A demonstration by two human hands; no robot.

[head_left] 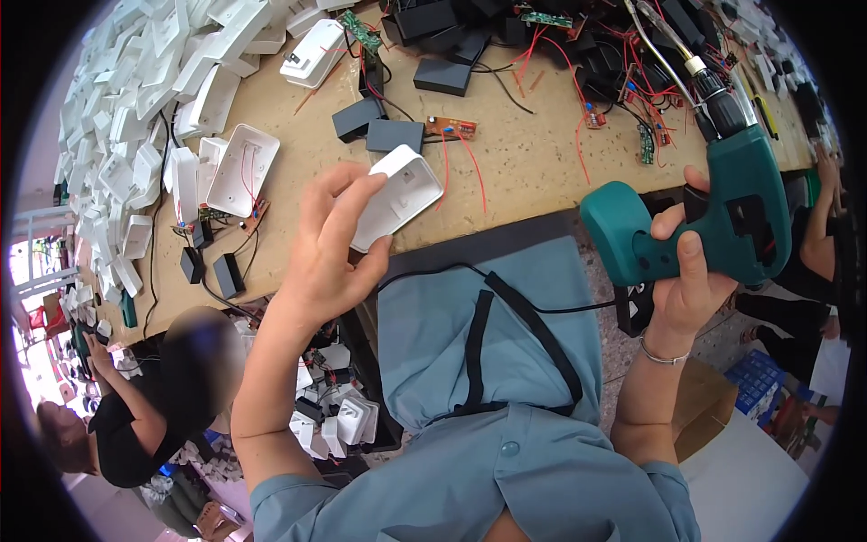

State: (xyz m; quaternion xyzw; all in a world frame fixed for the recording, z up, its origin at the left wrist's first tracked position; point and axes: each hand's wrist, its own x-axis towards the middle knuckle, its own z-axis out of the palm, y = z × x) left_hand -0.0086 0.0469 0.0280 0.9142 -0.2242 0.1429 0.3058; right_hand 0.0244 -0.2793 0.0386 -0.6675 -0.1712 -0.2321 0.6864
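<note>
- Left hand: fingers clasp one white case, held up over the near edge of the worktop.
- Right hand: fingers clenched on the grip of one teal driver, lifted at the right with its bit pointing far.
- Step, as I judge it: the case is picked up and the driver is ready; the next move calls for turning the case to show its screw hole and lining the bit with it.
- Count: one open white shell with red wires lies left; three black blocks lie close together beyond the case; white shells heaped far left, too many to count.
- A co-worker sits near left.
</note>
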